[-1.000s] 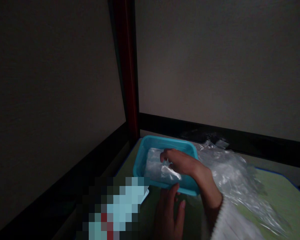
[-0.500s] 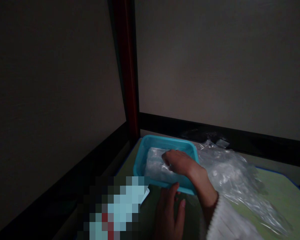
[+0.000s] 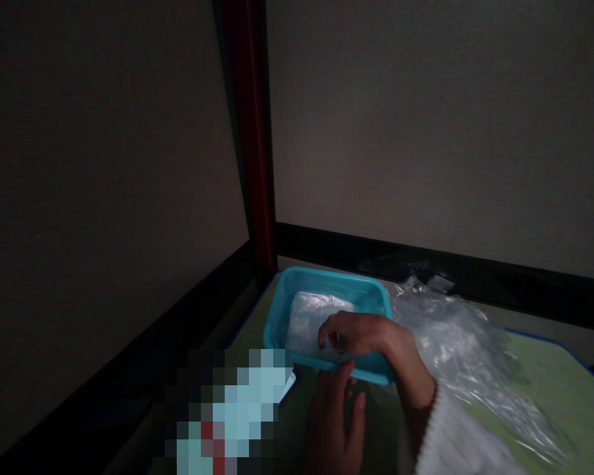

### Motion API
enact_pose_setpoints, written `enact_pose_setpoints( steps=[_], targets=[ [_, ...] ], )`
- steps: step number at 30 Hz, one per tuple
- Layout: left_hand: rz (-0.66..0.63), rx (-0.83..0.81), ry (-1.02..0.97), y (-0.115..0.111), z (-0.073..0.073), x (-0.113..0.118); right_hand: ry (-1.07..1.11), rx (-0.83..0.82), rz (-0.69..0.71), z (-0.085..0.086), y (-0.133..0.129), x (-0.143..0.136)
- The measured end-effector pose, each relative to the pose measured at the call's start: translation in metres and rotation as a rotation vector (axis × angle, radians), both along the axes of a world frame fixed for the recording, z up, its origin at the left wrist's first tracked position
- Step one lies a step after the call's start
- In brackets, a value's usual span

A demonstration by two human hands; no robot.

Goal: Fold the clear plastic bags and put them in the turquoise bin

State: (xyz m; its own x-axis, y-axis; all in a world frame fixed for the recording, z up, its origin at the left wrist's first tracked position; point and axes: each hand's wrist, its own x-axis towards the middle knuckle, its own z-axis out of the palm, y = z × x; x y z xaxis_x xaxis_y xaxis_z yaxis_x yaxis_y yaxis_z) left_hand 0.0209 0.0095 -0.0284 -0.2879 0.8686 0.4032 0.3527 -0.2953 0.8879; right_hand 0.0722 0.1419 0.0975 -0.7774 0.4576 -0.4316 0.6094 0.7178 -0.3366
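A turquoise plastic basin [image 3: 383,297] holds a flat stack of clear plastic packets [image 3: 307,323]. Over this stack, my right hand [image 3: 363,333] bends down with curled fingers slightly apart; nothing shows in its grip, and I cannot tell whether the fingertips touch the plastic. My left hand [image 3: 334,415] is by the basin's near edge, thumb and fingers spread, one fingertip at the rim. The basin's near right inside is partly hidden by my right hand.
Crumpled clear plastic wrapping [image 3: 455,343] spreads right of the basin. A pixelated pale-blue item [image 3: 252,402] lies to the left. The green tabletop [image 3: 549,376] with a blue edge meets pale walls and a dark red post [image 3: 257,165] in the corner.
My right hand has shifted slightly down toward the near side of the basin, its fingers curling further over. The left hand has barely moved.
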Motion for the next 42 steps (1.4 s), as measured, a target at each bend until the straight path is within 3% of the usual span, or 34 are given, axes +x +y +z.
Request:
enact_pose_setpoints(
  steps=[12, 17, 25, 42],
  targets=[
    [-0.002, 0.002, 0.007, -0.001, 0.0, 0.0, -0.052, 0.036, -0.064, 0.015, -0.006, 0.003],
    [-0.003, -0.03, -0.003, 0.0, 0.002, -0.001, -0.039, 0.075, -0.11, 0.013, -0.005, 0.007],
    [-0.012, -0.022, -0.003, 0.001, 0.003, -0.001, -0.046, -0.002, -0.066, 0.011, -0.004, 0.003],
    [-0.058, -0.036, -0.008, 0.002, 0.007, -0.005, 0.134, 0.205, -0.168, 0.009, -0.001, 0.01]
  ],
)
